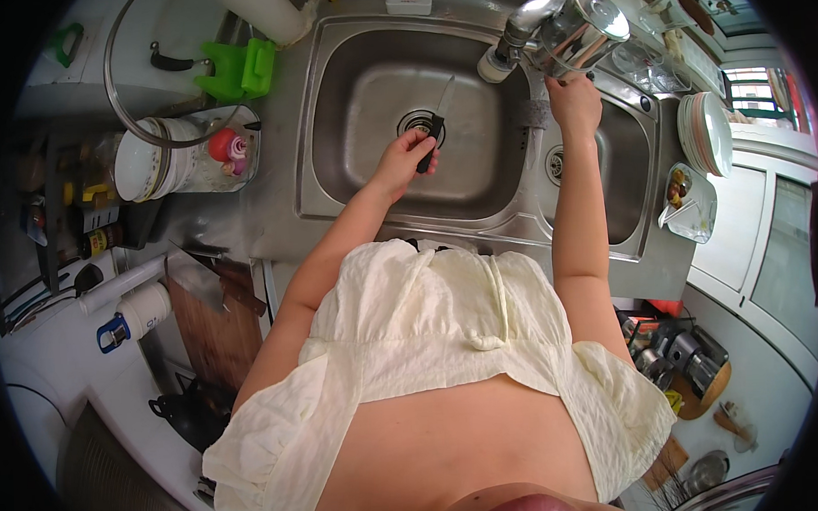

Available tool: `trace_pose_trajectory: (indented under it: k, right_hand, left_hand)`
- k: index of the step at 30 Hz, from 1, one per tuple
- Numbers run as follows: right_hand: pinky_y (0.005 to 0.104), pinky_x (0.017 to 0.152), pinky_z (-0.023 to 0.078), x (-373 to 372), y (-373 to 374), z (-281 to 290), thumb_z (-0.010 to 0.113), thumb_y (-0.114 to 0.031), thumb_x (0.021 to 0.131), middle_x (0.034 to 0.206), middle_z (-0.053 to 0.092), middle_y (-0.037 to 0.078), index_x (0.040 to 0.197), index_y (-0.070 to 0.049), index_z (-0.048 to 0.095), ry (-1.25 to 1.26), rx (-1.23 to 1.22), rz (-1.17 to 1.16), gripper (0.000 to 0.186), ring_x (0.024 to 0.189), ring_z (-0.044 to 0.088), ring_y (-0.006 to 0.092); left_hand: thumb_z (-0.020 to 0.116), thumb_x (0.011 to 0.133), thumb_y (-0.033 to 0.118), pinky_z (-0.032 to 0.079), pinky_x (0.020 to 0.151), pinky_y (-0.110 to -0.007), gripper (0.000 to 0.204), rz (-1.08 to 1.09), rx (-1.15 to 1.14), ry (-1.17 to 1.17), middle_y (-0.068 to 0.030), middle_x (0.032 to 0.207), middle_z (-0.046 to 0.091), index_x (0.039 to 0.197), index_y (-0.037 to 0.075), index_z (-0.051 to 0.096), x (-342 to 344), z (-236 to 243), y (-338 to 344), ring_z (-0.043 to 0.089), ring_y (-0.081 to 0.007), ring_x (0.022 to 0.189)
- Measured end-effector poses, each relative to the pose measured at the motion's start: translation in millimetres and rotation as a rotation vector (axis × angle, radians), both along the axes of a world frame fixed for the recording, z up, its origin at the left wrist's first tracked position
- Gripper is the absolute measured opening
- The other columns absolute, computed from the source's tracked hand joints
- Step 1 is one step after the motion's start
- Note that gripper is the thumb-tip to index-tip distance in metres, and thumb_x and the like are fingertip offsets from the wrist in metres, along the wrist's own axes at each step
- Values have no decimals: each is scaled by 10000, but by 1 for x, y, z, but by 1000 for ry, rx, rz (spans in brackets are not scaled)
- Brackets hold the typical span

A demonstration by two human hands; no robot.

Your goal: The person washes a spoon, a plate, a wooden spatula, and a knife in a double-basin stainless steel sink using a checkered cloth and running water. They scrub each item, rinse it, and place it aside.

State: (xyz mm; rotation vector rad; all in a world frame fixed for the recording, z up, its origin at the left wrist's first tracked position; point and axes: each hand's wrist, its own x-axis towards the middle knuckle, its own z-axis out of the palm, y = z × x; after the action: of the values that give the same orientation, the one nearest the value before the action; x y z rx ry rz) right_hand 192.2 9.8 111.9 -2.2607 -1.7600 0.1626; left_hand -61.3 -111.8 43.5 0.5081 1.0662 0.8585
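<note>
My left hand [408, 165] is closed around the black handle of a small knife [430, 145]. The knife's thin blade points away from me over the left sink basin [352, 167], near its drain [415, 125]. At the far right, my right hand [575, 105] reaches up to the silver faucet [531, 21] with its fat chrome cylinder [590, 28]. Its fingers are curled against the lower part of the faucet, and their tips are partly hidden. The spout end, a pale ring, hangs over the left basin's far right corner.
Left of the sink stands a rack of plates [158, 161] beside a clear container holding red and purple produce [230, 149]. A green plastic holder [239, 70] is behind it. On the right are a smaller basin [618, 172], stacked plates [704, 133] and a clear tray [696, 214].
</note>
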Motion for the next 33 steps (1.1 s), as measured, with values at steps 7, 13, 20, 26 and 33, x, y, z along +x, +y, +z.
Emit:
trace_pose_trajectory:
  k: [7,13,20,26,33]
  right_hand:
    - [440,773,462,-8,17,21,413,-468,819,974,611,183,996,-95,576,-15,-158,-83,444,929,570,372]
    - [451,803,440,0,24,27,245,-529,859,990,601,204,1010,-87,580,0,-102,-31,574,956,549,393]
    - [457,808,435,4,29,21,203,-552,862,979,597,218,983,-55,585,32,-53,-26,639,953,542,404]
    - [453,819,432,8,33,19,295,-472,855,991,596,210,981,-57,585,20,-40,21,522,965,540,396]
    - [431,811,439,11,31,19,430,-363,812,997,601,188,1020,-71,583,17,-55,28,390,953,552,370]
  left_hand:
    - [525,871,142,461,605,-253,95,25,-26,-69,-41,796,582,914,60,503,18,-5,15,526,-109,651]
    - [531,867,137,457,606,-252,96,-7,-55,-110,-44,792,584,911,57,501,32,-7,21,523,-109,646]
    - [527,871,120,470,601,-241,69,11,-68,-143,-58,806,581,888,57,507,35,-3,26,531,-113,678]
    - [536,862,108,467,592,-244,73,33,-75,-147,-59,789,588,889,48,507,36,0,26,536,-113,661]
    - [534,863,107,472,597,-248,79,37,-91,-154,-65,794,583,900,46,499,38,0,28,538,-119,670]
